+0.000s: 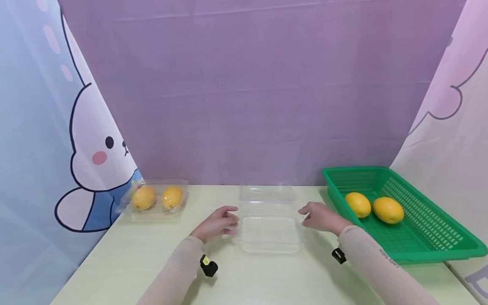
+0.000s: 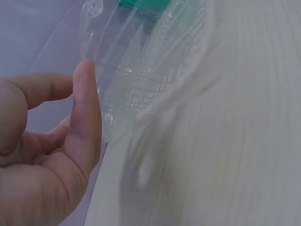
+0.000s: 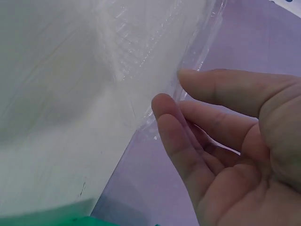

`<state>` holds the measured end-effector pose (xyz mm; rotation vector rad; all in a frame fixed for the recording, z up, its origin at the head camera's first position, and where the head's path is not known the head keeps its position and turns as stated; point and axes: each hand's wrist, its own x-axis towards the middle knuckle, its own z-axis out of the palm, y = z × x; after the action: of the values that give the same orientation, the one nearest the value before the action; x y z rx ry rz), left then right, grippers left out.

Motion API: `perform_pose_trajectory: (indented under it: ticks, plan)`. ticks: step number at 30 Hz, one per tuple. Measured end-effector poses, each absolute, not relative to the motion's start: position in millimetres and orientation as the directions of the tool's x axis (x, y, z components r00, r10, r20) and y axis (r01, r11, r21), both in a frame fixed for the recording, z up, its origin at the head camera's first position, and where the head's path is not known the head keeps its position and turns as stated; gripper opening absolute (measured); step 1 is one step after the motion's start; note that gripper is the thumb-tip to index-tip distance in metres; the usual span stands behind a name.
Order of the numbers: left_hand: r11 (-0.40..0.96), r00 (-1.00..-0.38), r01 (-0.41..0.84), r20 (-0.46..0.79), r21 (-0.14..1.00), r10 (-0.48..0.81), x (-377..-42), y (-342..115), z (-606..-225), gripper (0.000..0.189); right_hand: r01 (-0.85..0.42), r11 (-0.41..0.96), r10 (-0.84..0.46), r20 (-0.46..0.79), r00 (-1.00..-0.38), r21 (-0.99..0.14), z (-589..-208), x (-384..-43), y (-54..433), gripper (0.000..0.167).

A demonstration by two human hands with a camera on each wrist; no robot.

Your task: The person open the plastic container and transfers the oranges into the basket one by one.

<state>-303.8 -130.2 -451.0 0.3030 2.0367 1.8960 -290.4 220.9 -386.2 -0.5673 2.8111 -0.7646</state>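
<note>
Head view, left to right: a printed cloth [image 1: 34,169] hangs at the far left, and before it on the table [image 1: 103,262] sits a filled box [image 1: 156,218], clear plastic with two lemons [image 1: 173,197] side by side in it. Next comes the left hand [image 1: 219,222], just beside the left edge of an open box [image 1: 270,235]; its grip is apart in this view, fingers spread toward the plastic, though whether they touch it I cannot tell. That box is clear too, standing on the table between the hands, its far half lying toward the purple cloth [image 1: 244,93] behind. At its right edge is the right hand [image 1: 320,217]; the right wrist view shows thumb and fingertips slightly apart at the rim, contact unclear. Farthest right stands a green basket [image 1: 431,256], two yellow lemons [image 1: 388,210] resting near its left wall.
</note>
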Motion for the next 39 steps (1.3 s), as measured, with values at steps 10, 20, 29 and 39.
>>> perform_pose_trajectory:
  ticks: [10, 20, 29, 39]
  plan:
    - [0.084, -0.922, -0.077, -0.103, 0.994, 0.373, -303.6, -104.4, -451.9, 0.057, -0.298, 0.812, -0.391, -0.09, -0.916, -0.501, -380.0, -286.2, 238.3, 0.04]
    - [0.051, -0.921, -0.083, -0.096, 0.995, 0.378, -306.1, -93.1, -456.0, 0.057, -0.301, 0.826, -0.383, -0.082, -0.92, -0.478, -377.8, -283.5, 245.9, 0.038]
    - [0.042, -0.923, -0.095, -0.104, 0.995, 0.369, -308.4, -82.4, -459.7, 0.058, -0.313, 0.845, -0.37, -0.051, -0.927, -0.434, -380.7, -281.4, 252.7, 0.027]
    - [0.027, -0.923, -0.086, -0.09, 0.996, 0.374, -308.2, -66.4, -462.2, 0.057, -0.32, 0.864, -0.376, -0.077, -0.923, -0.388, -378.1, -284.2, 261.6, 0.031]
